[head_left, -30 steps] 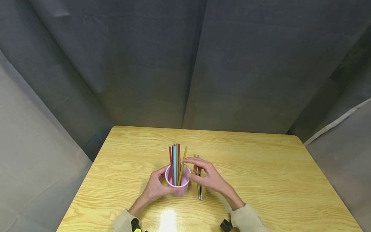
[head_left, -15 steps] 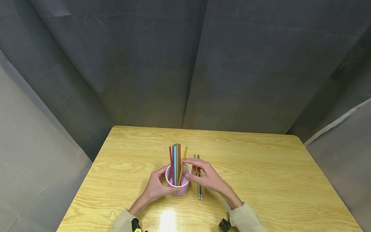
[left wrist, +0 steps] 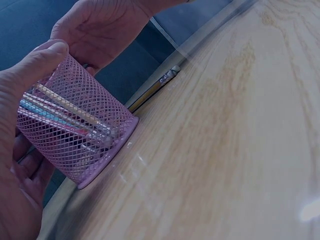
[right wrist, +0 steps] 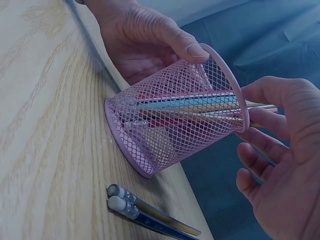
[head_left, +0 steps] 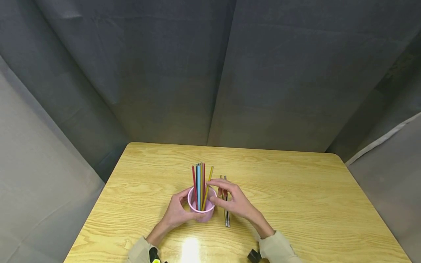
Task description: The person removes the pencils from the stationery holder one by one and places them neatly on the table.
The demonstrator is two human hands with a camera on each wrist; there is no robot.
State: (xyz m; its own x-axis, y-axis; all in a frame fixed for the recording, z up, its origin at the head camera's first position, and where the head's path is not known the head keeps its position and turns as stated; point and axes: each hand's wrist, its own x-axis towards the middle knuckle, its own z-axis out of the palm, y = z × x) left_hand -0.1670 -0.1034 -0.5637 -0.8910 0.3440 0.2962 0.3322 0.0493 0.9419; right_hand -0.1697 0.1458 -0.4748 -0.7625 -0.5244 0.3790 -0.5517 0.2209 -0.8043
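A pink mesh pencil cup [head_left: 206, 216] stands upright on the table, several pencils [head_left: 198, 186] leaning in it. My left hand [head_left: 177, 212] grips the cup's left side, thumb in front and fingers behind. On the right, my right hand [head_left: 236, 199] is at the rim, its index fingertip against a yellow pencil [head_left: 210, 173] that tilts right. In the right wrist view, the thumb and index finger of that hand [right wrist: 285, 135] stand apart around the pencil tops. Two pencils [right wrist: 145, 212] with white erasers, one yellow and one dark, lie under the right hand.
The wood-grain table [head_left: 296, 190] reaches out to both sides and behind the cup. Dark grey curtains [head_left: 164, 73] hang behind its far edge, and lighter cloth [head_left: 39, 175] hangs at the left. Light glares off the tabletop near the front.
My right hand has shifted slightly left to the rim, its index fingertip reaching the yellow pencil, whose top has moved a touch to the right. My left hand and the cup stay nearly still.
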